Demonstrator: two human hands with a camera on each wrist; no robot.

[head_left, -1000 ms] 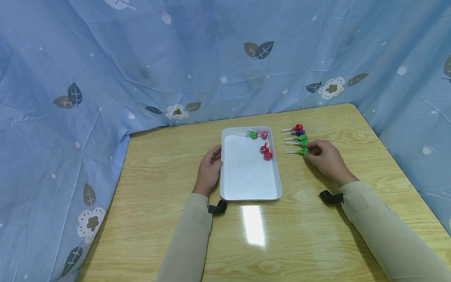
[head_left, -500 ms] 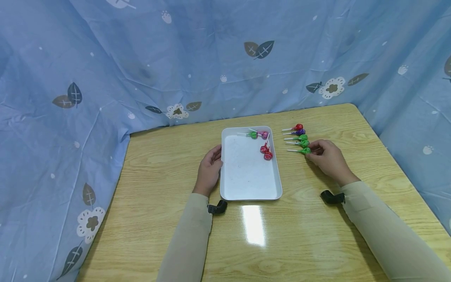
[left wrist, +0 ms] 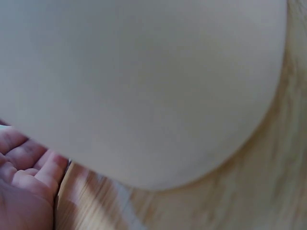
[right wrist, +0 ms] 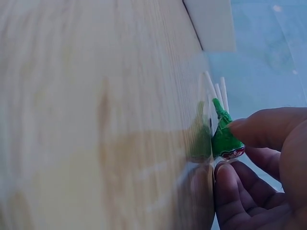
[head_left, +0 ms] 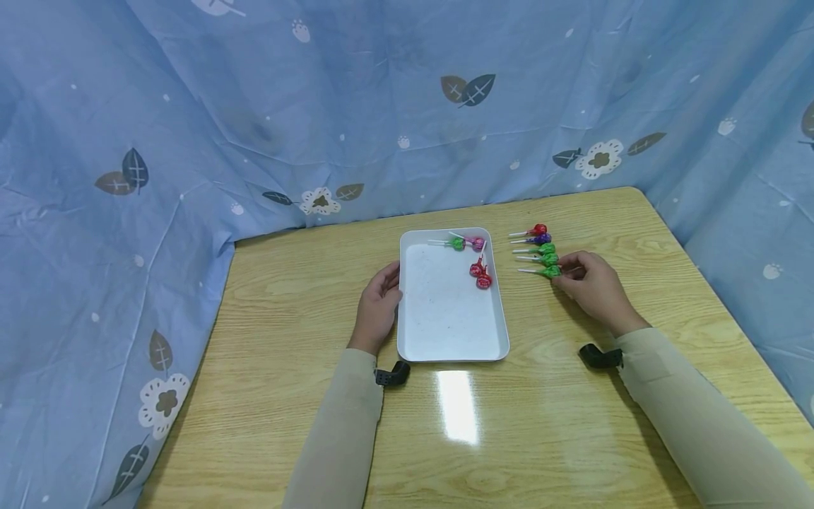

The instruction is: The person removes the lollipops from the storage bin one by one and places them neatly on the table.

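Observation:
My left hand [head_left: 377, 305] rests against the left side of a white rectangular tray [head_left: 407, 332], its fingers loosely bent beside the outer wall. In the left wrist view the tray's blurred wall [left wrist: 144, 96] fills most of the picture, with part of the palm [left wrist: 26, 191] below. To the right of the tray, my right hand [head_left: 588, 286] pinches the head of the nearest green lollipop [head_left: 550, 271]. The right wrist view has the thumb [right wrist: 268, 125] on its green wrapper [right wrist: 224, 134]. That lollipop lies low at the tabletop, its white stick pointing left.
Beyond the held lollipop lie two more green lollipops [head_left: 545, 249], a purple lollipop [head_left: 542, 239] and a red lollipop [head_left: 539, 230] in a column. Inside the tray are green [head_left: 458, 244], pink [head_left: 477, 244] and two red lollipops [head_left: 483, 281]. A blue curtain [head_left: 381, 141] hangs behind the wooden table [head_left: 305, 318].
Between one second and half a second ago, the nearest green lollipop shifted slightly right with my right hand. Since then little differs. The left hand and tray have kept their place.

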